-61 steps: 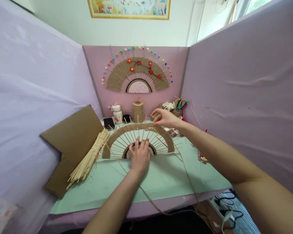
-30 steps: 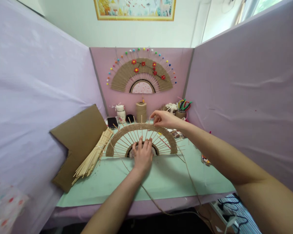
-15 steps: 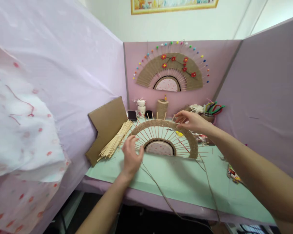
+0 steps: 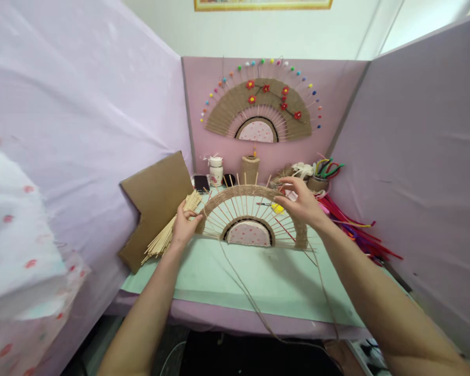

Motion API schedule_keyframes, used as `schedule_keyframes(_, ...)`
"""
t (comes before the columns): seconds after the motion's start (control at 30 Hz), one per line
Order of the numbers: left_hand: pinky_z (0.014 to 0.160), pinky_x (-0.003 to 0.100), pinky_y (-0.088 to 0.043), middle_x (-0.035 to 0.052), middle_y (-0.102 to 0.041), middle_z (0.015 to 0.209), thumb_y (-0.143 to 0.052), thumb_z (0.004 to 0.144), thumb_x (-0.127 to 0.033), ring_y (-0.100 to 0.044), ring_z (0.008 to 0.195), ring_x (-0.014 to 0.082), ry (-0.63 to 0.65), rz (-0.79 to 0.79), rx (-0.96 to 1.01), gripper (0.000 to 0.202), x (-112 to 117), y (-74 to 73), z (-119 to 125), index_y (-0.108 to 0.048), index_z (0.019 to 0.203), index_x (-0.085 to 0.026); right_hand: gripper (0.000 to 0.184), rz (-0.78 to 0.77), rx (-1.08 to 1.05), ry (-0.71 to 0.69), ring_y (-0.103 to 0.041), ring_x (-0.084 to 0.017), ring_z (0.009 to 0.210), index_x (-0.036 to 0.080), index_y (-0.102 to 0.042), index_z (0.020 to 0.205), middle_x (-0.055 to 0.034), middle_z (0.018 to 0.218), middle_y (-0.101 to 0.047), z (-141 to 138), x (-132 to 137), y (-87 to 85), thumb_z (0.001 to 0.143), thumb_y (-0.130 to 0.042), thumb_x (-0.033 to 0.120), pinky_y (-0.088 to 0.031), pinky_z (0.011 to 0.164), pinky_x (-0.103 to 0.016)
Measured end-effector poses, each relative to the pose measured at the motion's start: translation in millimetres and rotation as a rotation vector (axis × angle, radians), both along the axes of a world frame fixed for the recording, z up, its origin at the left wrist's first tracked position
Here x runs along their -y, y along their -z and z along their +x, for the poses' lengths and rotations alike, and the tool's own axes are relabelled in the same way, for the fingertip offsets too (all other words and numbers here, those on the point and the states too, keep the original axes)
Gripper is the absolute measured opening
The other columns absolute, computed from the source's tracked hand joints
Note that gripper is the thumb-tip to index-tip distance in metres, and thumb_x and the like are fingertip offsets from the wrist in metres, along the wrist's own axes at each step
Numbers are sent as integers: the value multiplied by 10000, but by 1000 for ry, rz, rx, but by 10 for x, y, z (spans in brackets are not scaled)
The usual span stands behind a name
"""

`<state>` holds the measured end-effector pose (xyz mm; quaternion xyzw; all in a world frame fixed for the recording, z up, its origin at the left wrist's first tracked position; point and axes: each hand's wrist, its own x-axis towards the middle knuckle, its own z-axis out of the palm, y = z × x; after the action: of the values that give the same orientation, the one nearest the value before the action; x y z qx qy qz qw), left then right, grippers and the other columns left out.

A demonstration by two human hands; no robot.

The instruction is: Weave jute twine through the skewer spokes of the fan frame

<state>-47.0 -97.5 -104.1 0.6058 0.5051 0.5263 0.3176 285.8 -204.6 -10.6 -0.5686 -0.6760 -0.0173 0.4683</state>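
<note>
A half-round woven fan [image 4: 246, 191] of thin sticks and brown twine stands upright on the table, its base a half-circle of dotted cloth [image 4: 248, 233] with a dark and brown border. My left hand [image 4: 185, 225] pinches the left end of the woven band between thumb and fingers. At the upper right of the band, my right hand [image 4: 302, 202] has thumb and fingers closed about its edge. Loose twine [image 4: 245, 292] runs from the fan over the table's front edge. A red stick [image 4: 285, 231] slants across the right-hand spokes.
Left of the fan lie a bundle of sticks [image 4: 162, 241] and folded cardboard [image 4: 156, 188]. Behind it stand a white jar [image 4: 216, 172] and a twine spool [image 4: 250, 169]. Coloured pipe cleaners [image 4: 366, 240] lie at the right. A finished fan [image 4: 258, 102] hangs on the back panel.
My left hand has moved left and taken hold of the fan's left end. My right hand stays at the upper right of the band. The view has shifted right and slightly down.
</note>
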Motion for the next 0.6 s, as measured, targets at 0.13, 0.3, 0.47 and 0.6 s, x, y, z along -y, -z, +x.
schedule_keyframes(0.13, 946, 348, -449, -44, -617, 737, -718, 693, -288, -656, 855, 167, 38, 10, 75, 817, 13, 37, -12, -374, 1417, -135, 432, 233, 66, 256, -374, -316, 1365, 207, -498, 1253, -165, 1403, -406, -208, 186, 224, 845, -594, 311, -326, 1118, -529)
schedule_keyframes(0.3, 826, 330, -479, -30, -621, 711, -704, 687, -301, -640, 762, 171, -18, -49, 14, 729, 123, 64, -30, -442, 1336, -101, 286, 6, 212, -28, -522, -288, 1217, 266, -579, 1166, -124, 1215, -571, -540, 481, 701, 882, -548, 265, -441, 1031, -488)
schedule_keyframes(0.47, 707, 307, -483, 11, -682, 753, -703, 687, -241, -648, 706, 178, 17, -201, -39, 762, 225, -65, -26, -398, 1371, -101, 497, -230, 362, -196, -435, -330, 1326, 236, -565, 1251, -142, 1440, -466, -553, 474, 1016, 782, -716, 301, -391, 1079, -525)
schedule_keyframes(0.6, 788, 324, -499, 78, -735, 972, -691, 731, -268, -690, 889, 207, 257, -369, -54, 841, 458, -99, -75, -294, 1463, -148, 608, -310, 393, -253, -422, -336, 1349, 239, -530, 1332, -151, 1444, -481, -477, 436, 1063, 779, -736, 383, -360, 1099, -549)
